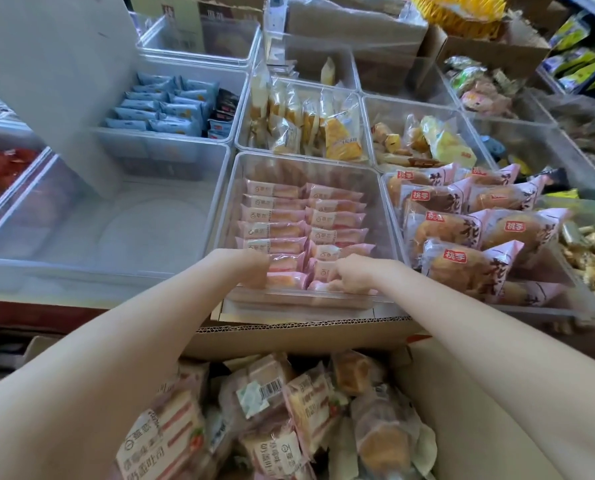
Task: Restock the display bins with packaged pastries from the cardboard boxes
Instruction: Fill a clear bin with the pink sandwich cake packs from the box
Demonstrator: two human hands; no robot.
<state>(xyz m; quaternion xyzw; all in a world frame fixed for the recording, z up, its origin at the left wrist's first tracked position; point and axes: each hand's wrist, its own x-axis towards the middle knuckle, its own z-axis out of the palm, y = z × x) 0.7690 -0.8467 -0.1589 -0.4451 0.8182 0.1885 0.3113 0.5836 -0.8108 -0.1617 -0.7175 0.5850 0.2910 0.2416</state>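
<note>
Clear display bins crowd the desk. Both hands reach into the front bin (pixel 386 216), where pink packaged pastries (pixel 275 233) stand in two rows: left hand (pixel 254 268) and right hand (pixel 353 277) have fingers curled on front packets. Below, a cardboard box (pixel 289 336) holds more pastries.

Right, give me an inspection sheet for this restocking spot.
Surface: display counter carrying clear bins.
Job's things: centre bin holds two rows of pink pastry packs; cardboard box below holds loose packs.
Clutter: large empty bin left; bun packs right.
Hands: left hand and right hand both on the front packs; grip unclear.
Cables: nothing seen.
Surroundings: more snack bins and boxes behind.
</note>
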